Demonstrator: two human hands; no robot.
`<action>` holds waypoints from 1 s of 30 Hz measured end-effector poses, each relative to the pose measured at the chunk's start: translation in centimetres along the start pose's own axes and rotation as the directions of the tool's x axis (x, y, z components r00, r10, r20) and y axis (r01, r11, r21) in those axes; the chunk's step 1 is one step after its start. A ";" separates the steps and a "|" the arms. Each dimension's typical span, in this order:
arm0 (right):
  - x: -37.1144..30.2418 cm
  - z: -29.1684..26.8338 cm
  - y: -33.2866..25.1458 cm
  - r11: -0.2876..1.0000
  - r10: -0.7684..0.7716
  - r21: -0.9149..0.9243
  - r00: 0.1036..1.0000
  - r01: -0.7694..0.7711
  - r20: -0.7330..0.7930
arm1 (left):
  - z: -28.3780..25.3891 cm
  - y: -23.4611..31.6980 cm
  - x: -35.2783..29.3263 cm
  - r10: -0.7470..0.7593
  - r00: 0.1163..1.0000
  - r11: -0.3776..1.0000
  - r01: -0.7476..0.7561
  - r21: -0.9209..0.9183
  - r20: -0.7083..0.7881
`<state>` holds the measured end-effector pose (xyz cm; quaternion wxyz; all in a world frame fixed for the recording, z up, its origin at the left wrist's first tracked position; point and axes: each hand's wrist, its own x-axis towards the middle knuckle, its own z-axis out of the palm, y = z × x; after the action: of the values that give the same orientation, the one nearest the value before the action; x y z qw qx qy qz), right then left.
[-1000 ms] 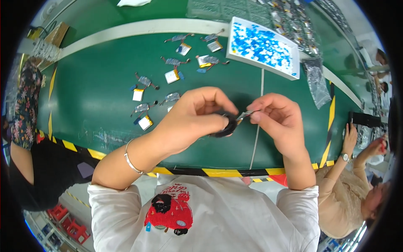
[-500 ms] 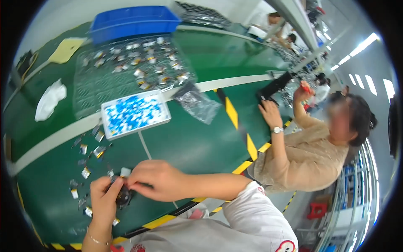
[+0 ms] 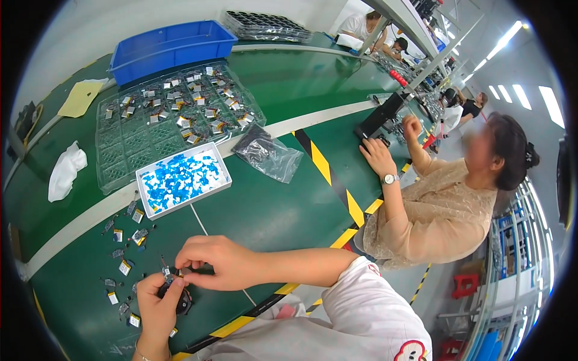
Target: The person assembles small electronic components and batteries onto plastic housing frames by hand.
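Right grip (image 3: 212, 260) has neared left grip (image 3: 156, 305) and its black part (image 3: 184, 301).

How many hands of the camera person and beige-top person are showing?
4: the camera person's left hand, holding a round black thing; right hand, beside it; the lower hand of the beige-top person, near a black object, and their raised hand. Some fingers are hidden.

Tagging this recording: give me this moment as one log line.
left hand: holds black part; right hand: at its upper edge; nearby: small battery packs; beyond: white box of blue pieces
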<state>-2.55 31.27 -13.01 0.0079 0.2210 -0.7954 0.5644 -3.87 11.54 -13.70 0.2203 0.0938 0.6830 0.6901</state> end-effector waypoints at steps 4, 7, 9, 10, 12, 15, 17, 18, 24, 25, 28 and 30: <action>0.0 0.4 0.2 1.000 -0.005 0.018 0.999 0.004 0.033 | -0.2 -0.4 0.0 0.020 1.000 0.999 -0.020 0.035 0.003; 0.0 0.4 0.3 1.000 0.014 -0.017 0.999 -0.014 0.032 | -0.2 -0.8 0.0 0.044 0.999 0.996 -0.044 0.073 0.006; 0.0 0.4 0.4 0.998 0.017 -0.054 1.000 -0.016 0.023 | -0.2 -0.7 0.0 0.063 0.998 0.993 -0.063 0.099 0.008; 0.0 0.4 0.4 0.998 0.014 -0.056 1.000 -0.013 0.018 | -0.1 -0.5 0.0 0.080 0.996 0.985 -0.083 0.149 0.029; 0.0 0.5 0.5 1.000 0.010 -0.031 0.998 -0.008 0.056 | -0.1 -0.1 0.0 0.100 0.993 0.974 -0.109 0.200 0.055; -0.2 0.5 0.9 1.000 -0.007 -0.016 0.998 0.008 0.065 | 0.1 0.6 -0.1 0.095 0.992 0.949 -0.116 0.293 0.086; -0.1 0.3 1.0 1.000 0.006 -0.030 0.995 -0.003 0.104 | 0.3 0.8 -0.2 0.104 0.989 0.942 -0.131 0.309 0.102; -0.1 0.2 1.0 0.999 0.023 -0.038 0.988 -0.017 0.150 | 0.3 0.9 -0.2 0.106 0.989 0.940 -0.134 0.314 0.106; 0.1 0.4 0.6 0.991 0.118 0.059 0.989 -0.123 0.086 | 0.3 1.0 -0.4 0.093 0.993 0.934 -0.111 0.340 0.066; 0.2 0.4 0.8 0.991 0.113 0.060 0.990 -0.118 0.083 | 0.2 0.8 -0.3 0.101 0.992 0.928 -0.122 0.351 0.076; 0.4 0.4 1.5 0.950 0.180 0.204 0.950 -0.235 0.254 | 0.2 1.0 -0.3 0.130 0.986 0.898 -0.160 0.410 0.101; 0.3 0.7 1.7 0.974 0.144 0.152 0.977 -0.168 0.159 | 0.1 1.0 -0.3 0.143 0.984 0.861 -0.177 0.477 0.107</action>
<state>-3.24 31.02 -14.70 -0.1136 0.1986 -0.7594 0.6091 -3.74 11.58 -12.70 0.1547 0.2255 0.8159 0.5095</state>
